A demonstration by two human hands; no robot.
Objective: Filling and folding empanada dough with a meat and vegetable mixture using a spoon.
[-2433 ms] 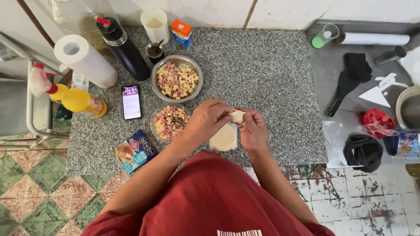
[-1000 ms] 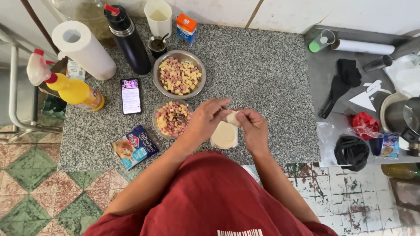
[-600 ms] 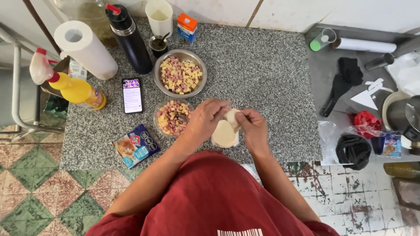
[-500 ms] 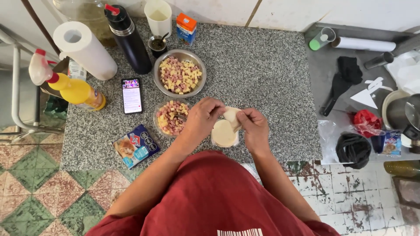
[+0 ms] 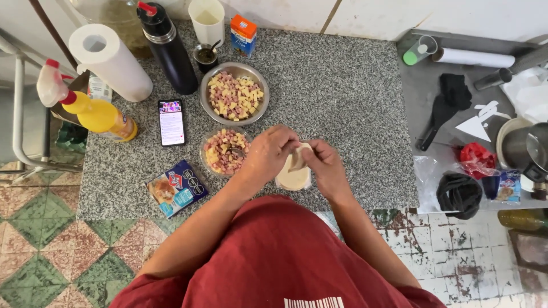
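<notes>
My left hand (image 5: 269, 153) and my right hand (image 5: 326, 166) meet over the near part of a grey speckled counter (image 5: 337, 85). Together they pinch a small folded piece of pale dough (image 5: 298, 157). Under it lies a stack of round pale dough discs (image 5: 293, 179). Just left of my left hand sits a small clear bowl of diced ham and cheese (image 5: 222, 151) with a spoon in it. A larger metal bowl (image 5: 234, 94) of the same diced mix stands behind it.
A phone (image 5: 171, 122), a blue packet (image 5: 177, 187), a yellow spray bottle (image 5: 91, 109), a paper towel roll (image 5: 111, 61), a dark flask (image 5: 166, 48), a white cup (image 5: 207, 20) and an orange carton (image 5: 244, 35) line the counter's left and back. The metal surface at right holds clutter.
My hands stay at the same spot, working the dough piece over the stack; its folded edge has shifted slightly between my fingers. The view has drifted a little.
</notes>
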